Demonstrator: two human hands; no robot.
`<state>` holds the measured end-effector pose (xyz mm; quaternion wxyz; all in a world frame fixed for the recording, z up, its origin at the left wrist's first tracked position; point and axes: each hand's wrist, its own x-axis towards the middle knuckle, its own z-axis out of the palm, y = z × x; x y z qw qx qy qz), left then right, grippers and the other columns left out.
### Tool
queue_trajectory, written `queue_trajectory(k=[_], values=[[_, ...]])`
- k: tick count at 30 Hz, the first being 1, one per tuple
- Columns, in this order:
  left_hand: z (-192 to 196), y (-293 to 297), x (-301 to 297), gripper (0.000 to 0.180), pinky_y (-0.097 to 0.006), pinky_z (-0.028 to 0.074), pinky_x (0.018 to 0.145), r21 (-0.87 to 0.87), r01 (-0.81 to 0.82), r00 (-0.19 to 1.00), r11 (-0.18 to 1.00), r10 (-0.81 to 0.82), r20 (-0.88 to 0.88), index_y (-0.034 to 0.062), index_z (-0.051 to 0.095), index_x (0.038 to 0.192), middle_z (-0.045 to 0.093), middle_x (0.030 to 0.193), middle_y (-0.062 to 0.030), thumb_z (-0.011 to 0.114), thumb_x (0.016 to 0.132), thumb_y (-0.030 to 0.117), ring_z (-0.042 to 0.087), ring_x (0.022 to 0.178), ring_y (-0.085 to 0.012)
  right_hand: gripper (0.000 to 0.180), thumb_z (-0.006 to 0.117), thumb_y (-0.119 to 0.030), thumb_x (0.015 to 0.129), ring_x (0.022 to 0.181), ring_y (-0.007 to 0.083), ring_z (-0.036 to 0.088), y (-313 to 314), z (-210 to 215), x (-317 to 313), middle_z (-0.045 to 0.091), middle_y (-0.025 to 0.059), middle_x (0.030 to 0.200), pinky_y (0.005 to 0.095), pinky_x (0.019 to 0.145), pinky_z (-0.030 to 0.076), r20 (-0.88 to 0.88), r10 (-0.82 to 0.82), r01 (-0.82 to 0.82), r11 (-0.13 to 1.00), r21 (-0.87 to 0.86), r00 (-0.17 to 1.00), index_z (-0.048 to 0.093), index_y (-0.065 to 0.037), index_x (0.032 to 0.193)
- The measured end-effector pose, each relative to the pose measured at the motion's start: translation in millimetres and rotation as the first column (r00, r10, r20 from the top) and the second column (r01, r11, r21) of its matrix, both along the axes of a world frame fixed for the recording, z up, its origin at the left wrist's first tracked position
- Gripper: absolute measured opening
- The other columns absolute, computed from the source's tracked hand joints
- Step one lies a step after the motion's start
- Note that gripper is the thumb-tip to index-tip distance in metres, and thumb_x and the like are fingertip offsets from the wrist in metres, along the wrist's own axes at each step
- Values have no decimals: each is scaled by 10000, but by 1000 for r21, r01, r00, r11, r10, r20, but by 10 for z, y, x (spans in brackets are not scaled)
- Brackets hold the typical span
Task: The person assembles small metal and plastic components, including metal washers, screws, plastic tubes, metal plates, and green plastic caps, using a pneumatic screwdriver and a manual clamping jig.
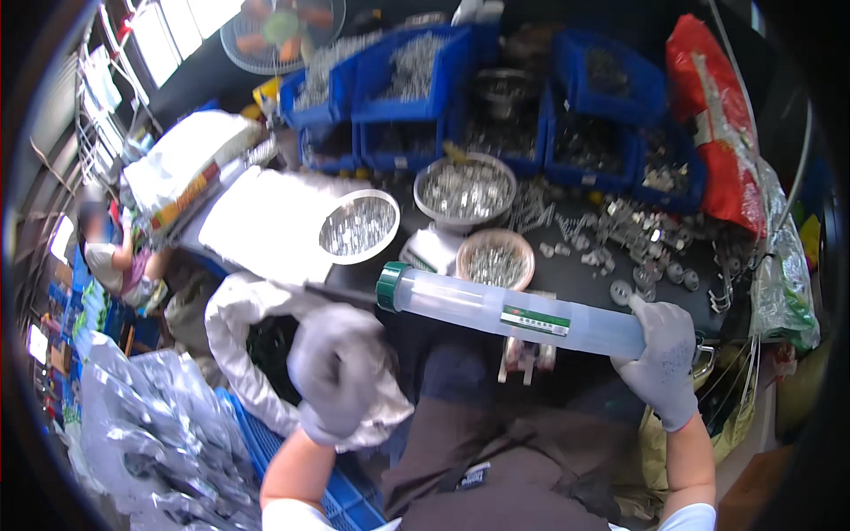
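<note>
A long translucent plastic tube [443,299] with a green cap [388,287] and a green label lies across the view, slanting slightly down to the right. Around its uncapped right end my right hand [660,358], in a pale grey work glove, is closed. My left hand [341,367], gloved the same way, is smeared by motion, so its fingers do not show clearly. It is apart from the tube, below and left of the green cap, beside a white cloth-like bag [235,327] whose mouth gapes.
Bowls of small metal parts [359,227] stand on the dark table, with blue bins [398,106] behind. Loose hardware [637,234] lies right, near a red sack [708,115]. Clear plastic bags [159,434] and a blue crate [341,500] are lower left. Another person [115,252] sits far left.
</note>
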<state>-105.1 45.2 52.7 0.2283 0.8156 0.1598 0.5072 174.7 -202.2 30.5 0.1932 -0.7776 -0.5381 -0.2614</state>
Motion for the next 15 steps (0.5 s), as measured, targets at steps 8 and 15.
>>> queue_trajectory(k=[8, 15], values=[[-185, -552, 512, 397, -420, 549, 834, 376, 360, 932, 854, -308, -192, 94, 677, 1070, 678, 1046, -67, 819, 702, 135, 670, 926, -260, 612, 775, -205, 632, 1011, 334, 595, 385, 416, 70, 627, 124, 1054, 455, 914, 432, 122, 30, -47, 989, 141, 992, 612, -26, 1195], [445, -90, 689, 906, -481, 475, 972, 429, 110, 942, 897, 43, -332, 4, 564, 1280, 649, 1145, -189, 822, 642, 594, 626, 1103, -373, 428, 724, -187, 723, 1022, 335, 587, 217, 578, -259, 622, 107, 1059, 493, 946, 424, 314, 87, -146, 974, 171, 946, 633, -25, 1108]])
